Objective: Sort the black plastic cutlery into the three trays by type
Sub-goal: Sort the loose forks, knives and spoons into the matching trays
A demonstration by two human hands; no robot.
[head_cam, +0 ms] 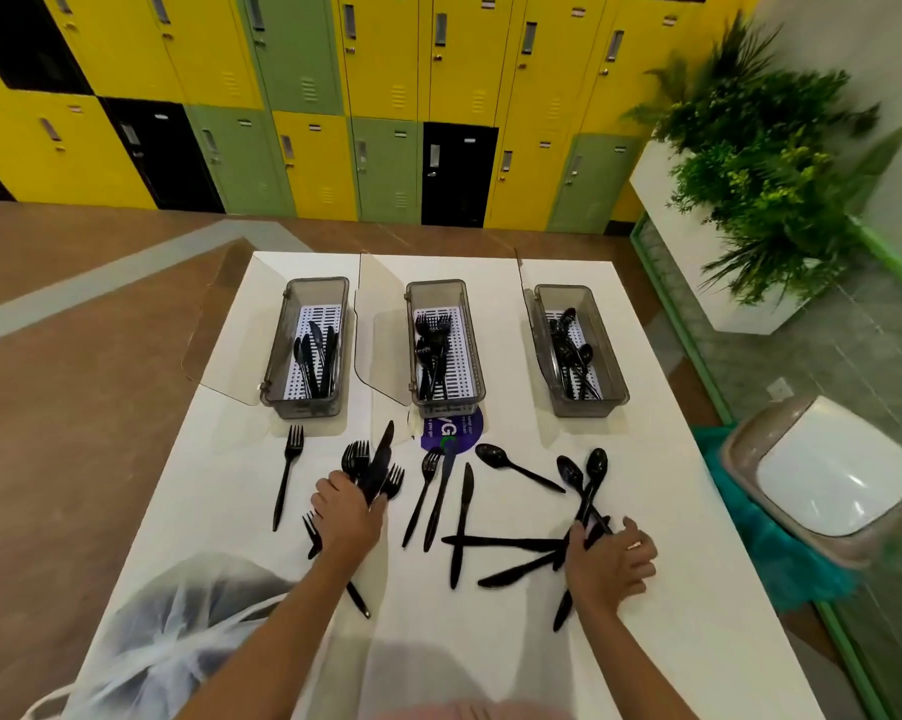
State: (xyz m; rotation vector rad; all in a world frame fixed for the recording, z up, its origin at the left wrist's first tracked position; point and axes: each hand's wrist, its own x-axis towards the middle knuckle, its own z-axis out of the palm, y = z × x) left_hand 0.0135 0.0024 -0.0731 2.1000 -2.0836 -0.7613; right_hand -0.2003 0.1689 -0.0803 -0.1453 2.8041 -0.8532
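So the three trays sit in a row at the far edge of the table, lids flipped up: knives in the left tray, forks in the middle tray, spoons in the right tray. That layout probably explains the split: the left hand is curled shut around a bunch of forks and a knife, while the right hand is closed over two spoon handles. Loose knives lie between the hands.

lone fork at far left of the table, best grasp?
Pinch the lone fork across its thin handle near mid-length, coming straight down from above. It lies flat on the white table, tines toward the trays, with nothing touching it, so both sides of the handle are open.
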